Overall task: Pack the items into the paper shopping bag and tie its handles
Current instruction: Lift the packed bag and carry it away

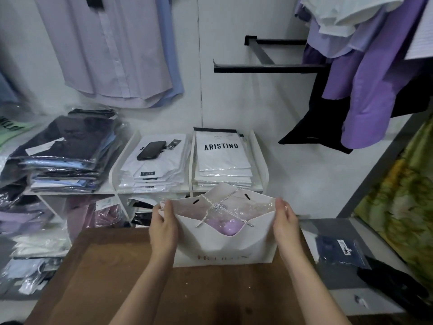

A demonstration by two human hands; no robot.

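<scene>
- We see a white paper shopping bag (225, 242) standing upright on the brown wooden table (112, 277), near its far edge, with a faint printed logo low on its near face.
- Our left hand (164, 227) grips the bag's left side near the top, fingers closed over the edge, thumb on the near panel.
- Our right hand (285, 225) grips the right side the same way, fingers wrapped over the rim.
- The bag's mouth is open; inside we note a lilac garment (228, 227) in a clear plastic sleeve.
- The twisted white rope handles (216, 207) cross over the mouth and look knotted together at the middle.
- The near panel sags down in a V at the centre.
- Behind the bag, a white shelf unit (112, 174) holds two stacks of white packaged shirts; the right stack (222, 160) reads "ARISTINO".
- A dark phone (151, 150) lies on the left stack (154, 170).
- To the left, a pile of dark and blue packaged shirts (63, 156).
- On the grey counter to the right, a navy packaged item (339, 253).
</scene>
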